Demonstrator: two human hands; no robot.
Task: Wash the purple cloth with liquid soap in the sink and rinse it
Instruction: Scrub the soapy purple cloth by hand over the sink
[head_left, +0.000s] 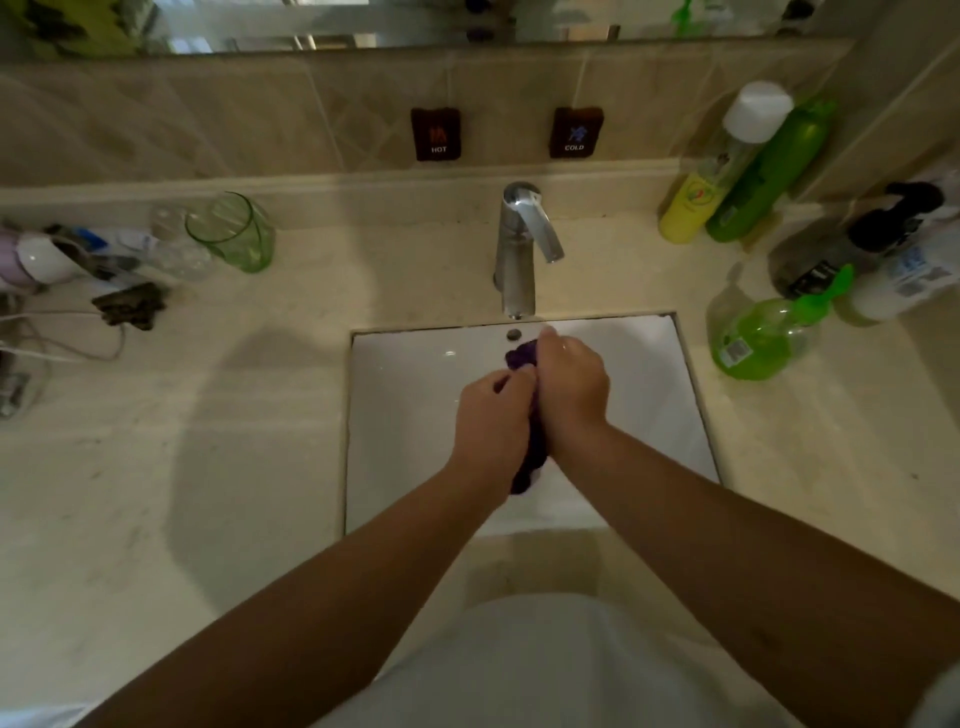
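Over a white rectangular sink (405, 415), two bare hands squeeze a purple cloth (522, 358) between them. The cloth is dark violet, wadded into a narrow twisted roll; one crumpled end pokes out at 12 o'clock, the other hangs below the wrists at 6 o'clock. The left hand (493, 415) and right hand (574, 387) both clench it tightly. A chrome faucet (519, 249) stands at 12 o'clock; a green soap bottle (763, 338) lies at 3 o'clock.

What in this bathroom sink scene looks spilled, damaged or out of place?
Nothing stands out. Both hands, left hand and right hand, hold the purple cloth over the sink; the counter's bottles stand upright.
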